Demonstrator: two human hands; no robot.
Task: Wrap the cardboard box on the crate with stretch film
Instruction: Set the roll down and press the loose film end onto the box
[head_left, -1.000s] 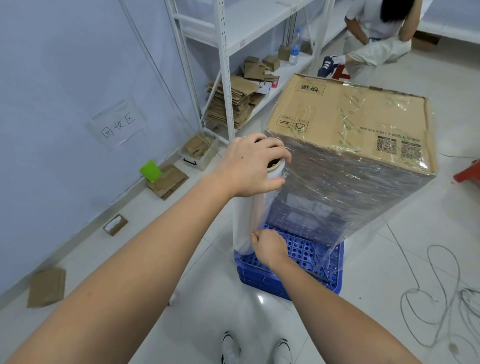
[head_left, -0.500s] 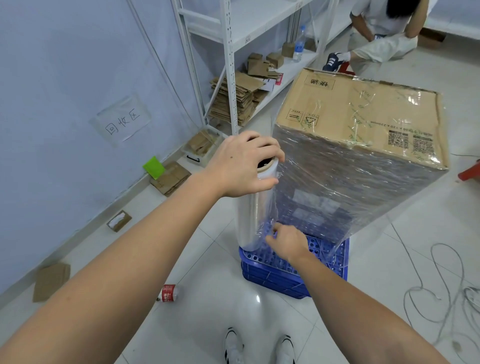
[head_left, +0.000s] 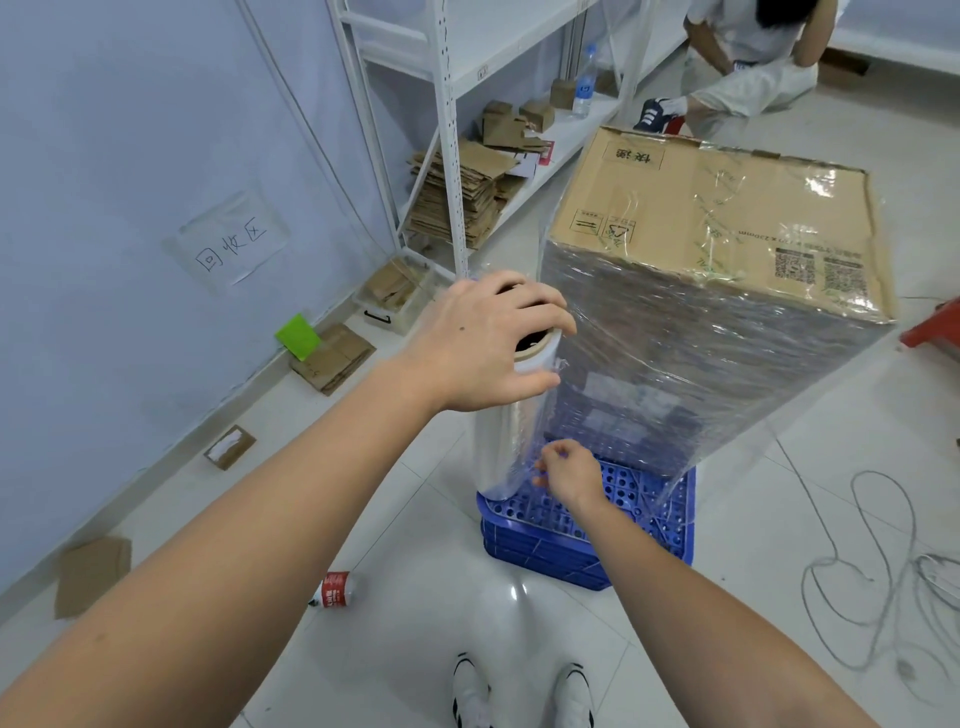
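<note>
Seemingly mid-wrap, the left hand grips the film roll top while the right hand pinches film at its foot, at nine o'clock of the box on the crate; next, another pass round.
</note>
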